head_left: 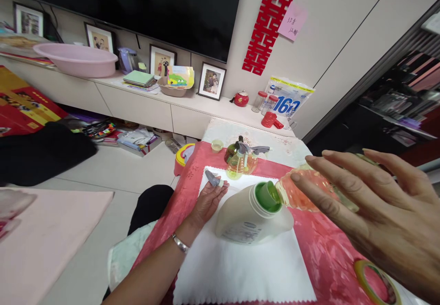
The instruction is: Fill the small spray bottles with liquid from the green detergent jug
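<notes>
My left hand (210,199) is closed around a grey trigger spray head (213,178), whose nozzle sticks out past the fingers. My right hand (374,204), large in the foreground, reaches over a clear orange-tinted plastic bottle (304,188) and holds it tilted; the palm side is hidden. This bottle's neck meets the green mouth of a big cream-white detergent jug (254,222). The jug stands on a white cloth (240,273) with a scalloped edge. Beyond it stand small spray bottles (237,165) with grey and dark trigger heads.
A red tablecloth (330,241) covers the table, with a roll of tape (376,280) at the near right. A small pale cap (217,146) sits at the far left edge. Behind are a long white cabinet (137,103), a pink basin (77,60) and glass jars (259,101).
</notes>
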Available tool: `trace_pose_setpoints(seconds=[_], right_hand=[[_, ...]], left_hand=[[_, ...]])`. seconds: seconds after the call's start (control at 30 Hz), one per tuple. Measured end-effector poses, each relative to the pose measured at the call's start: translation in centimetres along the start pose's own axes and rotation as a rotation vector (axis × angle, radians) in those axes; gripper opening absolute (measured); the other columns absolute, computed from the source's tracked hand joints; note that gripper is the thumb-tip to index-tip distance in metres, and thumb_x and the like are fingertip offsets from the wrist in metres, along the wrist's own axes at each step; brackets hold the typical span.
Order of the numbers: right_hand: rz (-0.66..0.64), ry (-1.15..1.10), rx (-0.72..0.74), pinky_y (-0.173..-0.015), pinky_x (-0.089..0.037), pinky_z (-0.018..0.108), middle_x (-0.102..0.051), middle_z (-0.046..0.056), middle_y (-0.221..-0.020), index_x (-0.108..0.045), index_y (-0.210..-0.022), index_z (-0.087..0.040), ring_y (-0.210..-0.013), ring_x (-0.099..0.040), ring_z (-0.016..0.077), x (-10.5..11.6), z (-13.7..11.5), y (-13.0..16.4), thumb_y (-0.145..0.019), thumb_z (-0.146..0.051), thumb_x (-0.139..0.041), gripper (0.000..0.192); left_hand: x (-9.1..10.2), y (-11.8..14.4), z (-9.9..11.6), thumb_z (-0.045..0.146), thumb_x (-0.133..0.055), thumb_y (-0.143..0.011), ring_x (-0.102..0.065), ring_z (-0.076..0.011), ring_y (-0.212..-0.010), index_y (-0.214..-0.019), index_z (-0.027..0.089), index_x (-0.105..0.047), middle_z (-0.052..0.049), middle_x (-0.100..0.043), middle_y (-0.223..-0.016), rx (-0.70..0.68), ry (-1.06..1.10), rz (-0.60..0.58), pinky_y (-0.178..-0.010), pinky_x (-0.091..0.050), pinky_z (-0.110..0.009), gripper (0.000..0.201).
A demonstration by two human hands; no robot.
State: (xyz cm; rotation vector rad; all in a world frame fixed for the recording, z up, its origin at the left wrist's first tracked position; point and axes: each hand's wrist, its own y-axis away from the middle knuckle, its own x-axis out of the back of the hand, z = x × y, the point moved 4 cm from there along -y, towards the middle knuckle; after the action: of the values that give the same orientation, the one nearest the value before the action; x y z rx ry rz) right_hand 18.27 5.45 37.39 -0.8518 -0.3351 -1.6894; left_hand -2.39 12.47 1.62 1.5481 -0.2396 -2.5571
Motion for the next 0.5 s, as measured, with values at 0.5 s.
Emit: trace_pose_setpoints(seconds=[0.5], right_hand=[[0.038,-0.032,-0.023,-0.124,-0.023,0.059,-0.046,0.015,-0.154,-0.054,-0.138,-0.015,-0.145,-0.042,0.0335,0.45,-0.27,-0.05,-0.104,-0.002,-0.03,0.044]], left_hand=[[-0.27,0.11,0.17,0.015,-0.092,-0.071,-0.077,-0.0182,-0.102,-0.116,0.019,-0.065,-0.007,-0.079,-0.103,0.002,0.008,0.008,-0.107,-0.054,-0.034,0.053]])
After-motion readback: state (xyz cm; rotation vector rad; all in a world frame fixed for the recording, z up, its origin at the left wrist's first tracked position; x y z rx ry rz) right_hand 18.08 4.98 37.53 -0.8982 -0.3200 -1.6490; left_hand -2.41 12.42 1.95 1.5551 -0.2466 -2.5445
